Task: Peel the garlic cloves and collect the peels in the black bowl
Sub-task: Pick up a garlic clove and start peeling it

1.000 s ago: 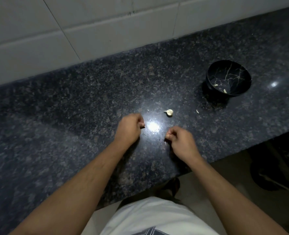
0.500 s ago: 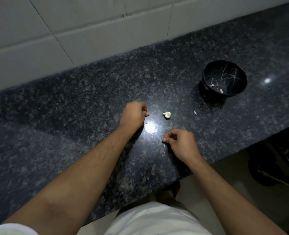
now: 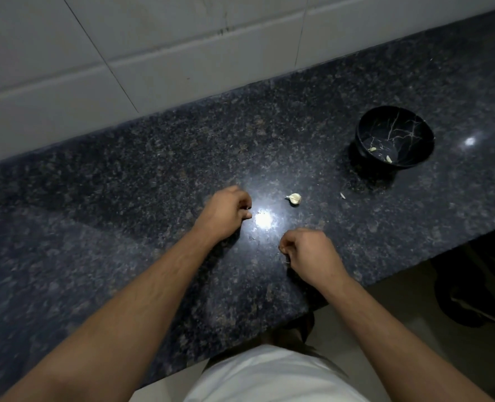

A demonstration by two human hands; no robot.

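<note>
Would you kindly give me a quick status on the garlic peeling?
Both hands curled, contents hidden. Garlic clove on counter, untouched. Black bowl holds few peels. One peel scrap outside bowl.

Dark speckled granite counter [image 3: 124, 198]; white tiled wall [image 3: 153, 39] behind; pale floor [image 3: 400, 314]; light glare [image 3: 263, 219].

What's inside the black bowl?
The black bowl holds two small pale bits, probably garlic peels, on pale crack-like lines. The near inner wall is hidden by the rim, so more could sit there.
</note>
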